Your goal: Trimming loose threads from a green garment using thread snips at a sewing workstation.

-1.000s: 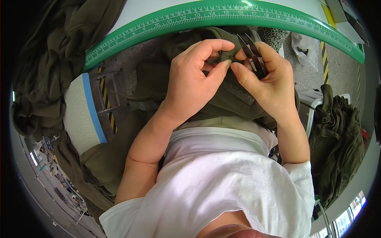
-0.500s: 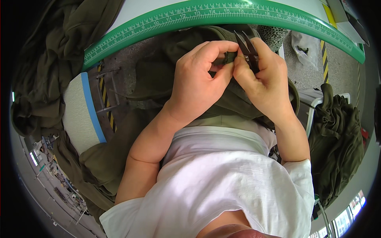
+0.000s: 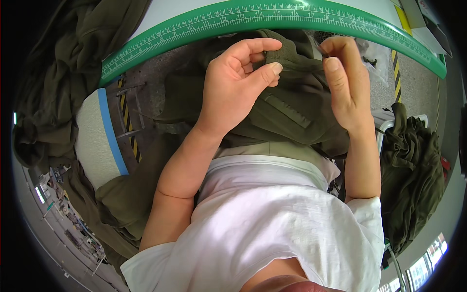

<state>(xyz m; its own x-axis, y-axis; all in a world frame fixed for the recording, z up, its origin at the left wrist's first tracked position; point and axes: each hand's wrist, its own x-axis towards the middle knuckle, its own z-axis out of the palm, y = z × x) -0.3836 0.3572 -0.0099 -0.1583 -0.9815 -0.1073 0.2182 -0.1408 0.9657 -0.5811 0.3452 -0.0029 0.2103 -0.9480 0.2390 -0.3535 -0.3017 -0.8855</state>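
An olive-green garment [image 3: 292, 100] hangs below the table edge, over my lap, with a straight pocket-like strip across it. My left hand [image 3: 228, 87] grips a band-like edge of this garment near its curled fingers; thumb and forefinger stand a little apart. To the right, my right hand [image 3: 349, 85] is raised beside the garment with its fingers bent. Only a thin dark sliver of the thread snips shows by its fingertips; the hand hides the rest. The cloth stretches between both hands.
A green curved ruler edge [image 3: 209, 27] runs along the white table in front. More olive garments are heaped at the left [image 3: 53, 97] and hang over a white rail at the right [image 3: 411, 180]. A white padded board with blue trim [image 3: 99, 141] stands at the left.
My hands have moved apart; the right hand went rightward and turned, so the snips' blades are now mostly hidden. More of the garment shows between the hands.
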